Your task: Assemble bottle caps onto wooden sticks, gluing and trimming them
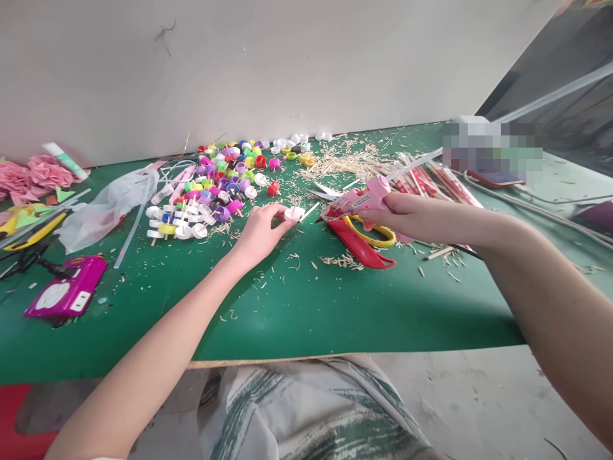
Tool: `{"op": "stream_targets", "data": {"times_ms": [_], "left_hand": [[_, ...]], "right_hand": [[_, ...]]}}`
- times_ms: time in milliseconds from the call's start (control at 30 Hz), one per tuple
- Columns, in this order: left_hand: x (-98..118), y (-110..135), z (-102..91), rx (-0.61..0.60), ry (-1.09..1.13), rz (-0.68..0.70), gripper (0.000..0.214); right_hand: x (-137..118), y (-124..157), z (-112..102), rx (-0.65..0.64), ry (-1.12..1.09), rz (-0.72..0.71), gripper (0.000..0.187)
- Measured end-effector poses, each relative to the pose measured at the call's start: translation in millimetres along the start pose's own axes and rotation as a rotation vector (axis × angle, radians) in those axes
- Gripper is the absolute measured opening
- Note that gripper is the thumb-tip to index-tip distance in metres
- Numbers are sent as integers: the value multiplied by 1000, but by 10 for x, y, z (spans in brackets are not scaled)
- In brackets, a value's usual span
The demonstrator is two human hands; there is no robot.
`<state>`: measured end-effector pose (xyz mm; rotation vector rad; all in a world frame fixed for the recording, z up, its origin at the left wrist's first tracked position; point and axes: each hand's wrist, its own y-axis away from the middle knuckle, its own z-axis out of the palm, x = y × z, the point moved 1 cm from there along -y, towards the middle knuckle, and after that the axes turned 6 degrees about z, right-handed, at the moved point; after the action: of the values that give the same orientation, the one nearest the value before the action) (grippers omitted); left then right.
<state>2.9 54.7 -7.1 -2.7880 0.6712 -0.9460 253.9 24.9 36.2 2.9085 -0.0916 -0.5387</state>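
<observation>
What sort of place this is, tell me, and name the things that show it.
Probably a handicraft workbench: the right hand holds a pink glue gun, colourful caps lie heaped on the green table, and wood shavings are strewn about.

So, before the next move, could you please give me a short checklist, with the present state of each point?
1. White cap held by the left hand: ok.
2. Pink glue gun gripped by the right hand: ok.
3. Wooden stick joined to the cap: cannot tell.
4. Scissors closed: not ok, blades apart.
5. Green table free of wood shavings: not ok.
6. Glue gun hot: cannot tell.
</observation>
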Motion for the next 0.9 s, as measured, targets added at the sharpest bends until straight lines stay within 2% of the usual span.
{"op": "stream_targets", "data": {"times_ms": [167, 333, 667, 900], "left_hand": [[6, 1, -3, -7, 2, 17, 20], [35, 7, -8, -9, 5, 5, 17], [60, 11, -18, -18, 9, -8, 19], [49, 10, -15, -14, 21, 6, 19]], "right_hand": [[28, -10, 14, -77, -83, -22, 71], [-4, 26, -6, 34, -162, 30, 80], [41, 4, 16, 69, -155, 63, 58], [36, 11, 24, 108, -177, 44, 58]]}}
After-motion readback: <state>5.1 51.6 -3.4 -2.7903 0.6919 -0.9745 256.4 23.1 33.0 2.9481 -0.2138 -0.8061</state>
